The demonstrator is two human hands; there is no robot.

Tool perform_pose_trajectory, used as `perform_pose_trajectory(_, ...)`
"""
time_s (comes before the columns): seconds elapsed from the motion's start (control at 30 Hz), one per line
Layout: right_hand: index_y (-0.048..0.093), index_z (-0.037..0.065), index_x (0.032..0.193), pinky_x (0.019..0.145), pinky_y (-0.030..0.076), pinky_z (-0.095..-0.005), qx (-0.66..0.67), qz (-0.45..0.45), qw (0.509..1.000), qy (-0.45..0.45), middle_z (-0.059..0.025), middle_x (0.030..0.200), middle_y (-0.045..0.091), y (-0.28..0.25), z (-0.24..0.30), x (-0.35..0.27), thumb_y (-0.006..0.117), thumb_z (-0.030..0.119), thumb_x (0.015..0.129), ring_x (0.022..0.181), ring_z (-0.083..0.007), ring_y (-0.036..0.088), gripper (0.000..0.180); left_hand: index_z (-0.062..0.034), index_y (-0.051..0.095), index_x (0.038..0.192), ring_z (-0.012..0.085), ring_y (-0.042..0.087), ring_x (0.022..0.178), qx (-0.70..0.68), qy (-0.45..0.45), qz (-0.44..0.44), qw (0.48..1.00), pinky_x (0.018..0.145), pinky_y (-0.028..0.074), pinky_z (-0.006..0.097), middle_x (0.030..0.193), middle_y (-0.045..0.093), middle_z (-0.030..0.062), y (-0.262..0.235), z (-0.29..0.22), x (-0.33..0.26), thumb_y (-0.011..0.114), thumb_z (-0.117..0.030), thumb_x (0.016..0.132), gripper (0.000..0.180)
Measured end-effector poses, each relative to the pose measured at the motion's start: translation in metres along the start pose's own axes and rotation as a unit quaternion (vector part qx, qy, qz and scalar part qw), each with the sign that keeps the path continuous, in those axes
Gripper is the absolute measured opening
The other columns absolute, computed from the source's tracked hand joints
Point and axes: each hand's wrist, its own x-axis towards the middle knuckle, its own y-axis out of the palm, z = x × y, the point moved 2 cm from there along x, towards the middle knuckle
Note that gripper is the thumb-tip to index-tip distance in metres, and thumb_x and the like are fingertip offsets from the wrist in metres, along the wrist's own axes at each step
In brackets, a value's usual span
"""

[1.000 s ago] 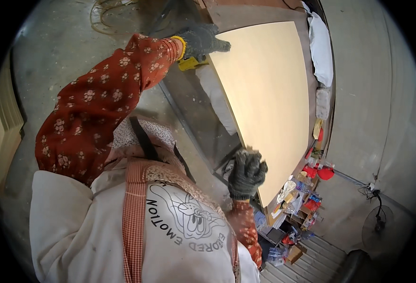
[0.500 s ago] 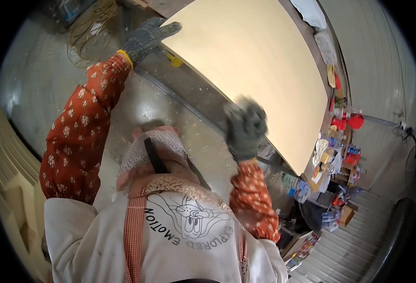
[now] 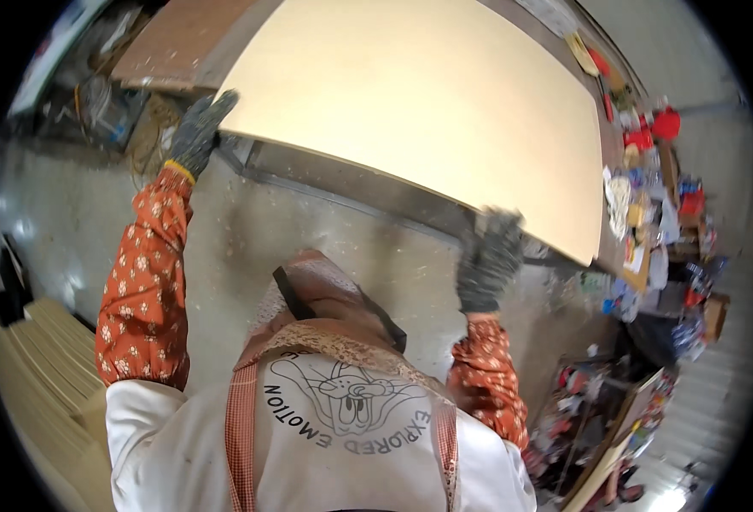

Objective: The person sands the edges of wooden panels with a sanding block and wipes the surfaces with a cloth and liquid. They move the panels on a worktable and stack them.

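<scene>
A large, flat pale-yellow board (image 3: 427, 111) lies before me on a dark-framed workbench (image 3: 342, 200). My left hand (image 3: 195, 136), in a dark grey knit glove with a yellow cuff, is closed on the board's near left corner. Part of its grip is hidden by the board. My right hand (image 3: 487, 264), gloved the same way, is at the near edge toward the right corner. Its fingertips reach the edge, but motion smears them, so their grip is unclear.
A brown panel (image 3: 184, 38) stands beyond the left corner. Boards (image 3: 48, 358) are stacked at my lower left. Red containers (image 3: 649, 132), bags and boxes crowd the right side. A second cluttered shelf (image 3: 598, 435) is at lower right. Specks dot the grey floor (image 3: 265, 235).
The view has turned, so the board now lies more level across it and the brown panel shows at upper left. Both hands stay along the board's near edge; the right hand is blurred in both frames.
</scene>
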Motion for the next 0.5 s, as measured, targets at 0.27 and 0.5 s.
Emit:
perform_pose_trajectory(0.27, 0.052, 0.021, 0.133, 0.100, 0.041, -0.0544, 0.183, -0.015, 0.981, -0.067, -0.0126, 0.150, 0.036, 0.006, 0.138, 0.057, 0.051, 0.023, 0.092, 0.130, -0.0330, 0.043, 0.041, -0.0073, 0.050, 0.136, 0.0329, 0.058, 0.113, 0.355, 0.182, 0.108, 0.910, 0.099, 0.046, 0.039, 0.125, 0.059, 0.0176, -0.022, -0.003, 0.009, 0.065, 0.005, 0.079, 0.060)
perform_pose_trajectory(0.5, 0.052, 0.018, 0.132, 0.104, 0.038, -0.0497, -0.144, 0.024, 0.984, 0.101, -0.0085, 0.145, 0.042, 0.018, -0.083, -0.049, 0.056, 0.021, 0.090, 0.141, -0.0331, 0.031, 0.043, 0.0035, 0.052, 0.130, 0.0207, 0.060, 0.101, 0.039, -0.267, 0.112, 0.956, 0.087, 0.051, 0.035, 0.113, 0.062, 0.0102, -0.015, -0.036, 0.015, 0.072, -0.040, 0.086, 0.066)
